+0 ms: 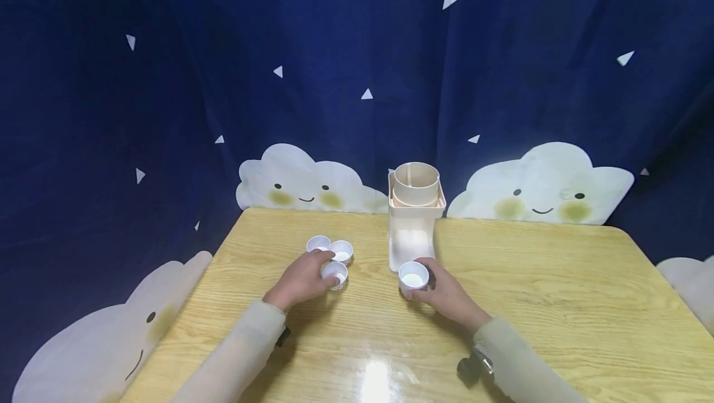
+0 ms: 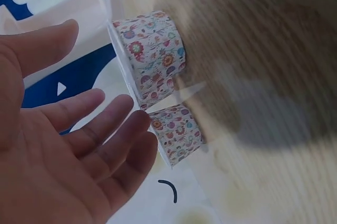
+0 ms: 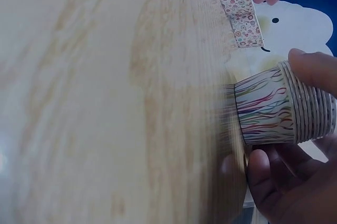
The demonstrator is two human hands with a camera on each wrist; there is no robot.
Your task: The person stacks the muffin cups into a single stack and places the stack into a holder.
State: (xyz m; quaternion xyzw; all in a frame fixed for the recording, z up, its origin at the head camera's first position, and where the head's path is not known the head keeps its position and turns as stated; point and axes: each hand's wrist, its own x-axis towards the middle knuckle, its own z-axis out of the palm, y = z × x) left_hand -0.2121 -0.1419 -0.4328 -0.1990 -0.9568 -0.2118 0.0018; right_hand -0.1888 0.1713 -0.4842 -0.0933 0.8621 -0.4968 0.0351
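My right hand (image 1: 449, 296) grips a stack of small paper cups (image 3: 266, 107), thumb on one side and fingers on the other. Coloured wavy streaks run down the outer cup, and several rims show one behind another in the right wrist view. My left hand (image 1: 301, 278) is around the nearest of three white-rimmed paper cups (image 1: 334, 274) on the left of the table. In the left wrist view its fingers (image 2: 113, 118) are loosely spread, thumb apart, beside flower-patterned cups (image 2: 158, 55). I cannot tell whether they touch.
Behind the cup stack, near the table's far edge, stands a cream plastic holder (image 1: 411, 229) with a round cylinder (image 1: 417, 185) on top. The wooden table (image 1: 546, 304) ends at a dark blue curtain (image 1: 334, 31) with clouds and triangles.
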